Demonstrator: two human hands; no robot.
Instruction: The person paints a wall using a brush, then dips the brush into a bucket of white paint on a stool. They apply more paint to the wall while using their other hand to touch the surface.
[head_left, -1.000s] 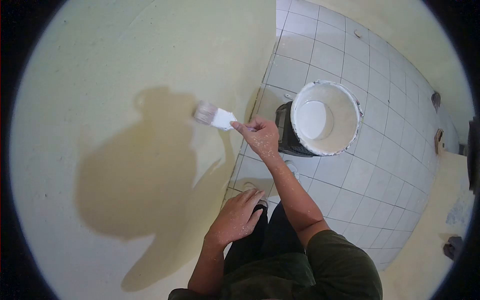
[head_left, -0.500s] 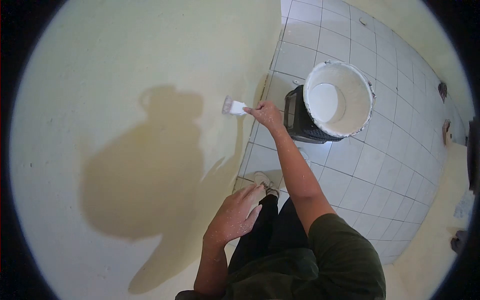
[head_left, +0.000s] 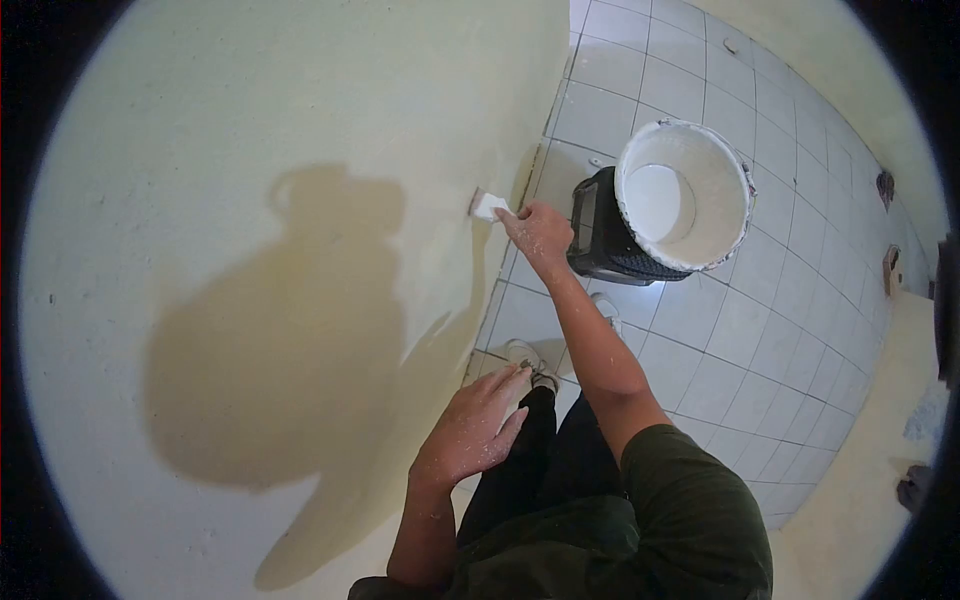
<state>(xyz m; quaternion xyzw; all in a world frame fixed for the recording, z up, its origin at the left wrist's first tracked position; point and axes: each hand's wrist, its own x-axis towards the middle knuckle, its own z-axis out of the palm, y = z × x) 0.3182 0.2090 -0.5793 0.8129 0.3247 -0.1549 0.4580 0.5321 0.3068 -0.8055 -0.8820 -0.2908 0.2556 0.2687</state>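
My right hand [head_left: 541, 234] is closed on a white paintbrush [head_left: 489, 207], whose bristles press against the pale yellow wall [head_left: 330, 80] low down, near where it meets the floor. My left hand [head_left: 472, 425] hangs beside the wall with fingers stretched out and nothing in it; specks of white paint dot its skin. To the right of the brush, a large bucket [head_left: 715, 160] with a paint-smeared rim holds white paint [head_left: 655, 203] at its bottom. The bucket rests on a black stool [head_left: 600, 225].
White floor tiles [head_left: 690, 350] stretch along the wall. My shoes [head_left: 527, 355] stand close to the wall's foot, just below the stool. Several small dark objects, among them one at the far right [head_left: 912, 487], lie along the opposite wall [head_left: 860, 440]. My shadow [head_left: 290, 340] falls across the painted wall.
My right hand has drawn the paintbrush a little to the right and up along the wall. My left hand has barely moved.
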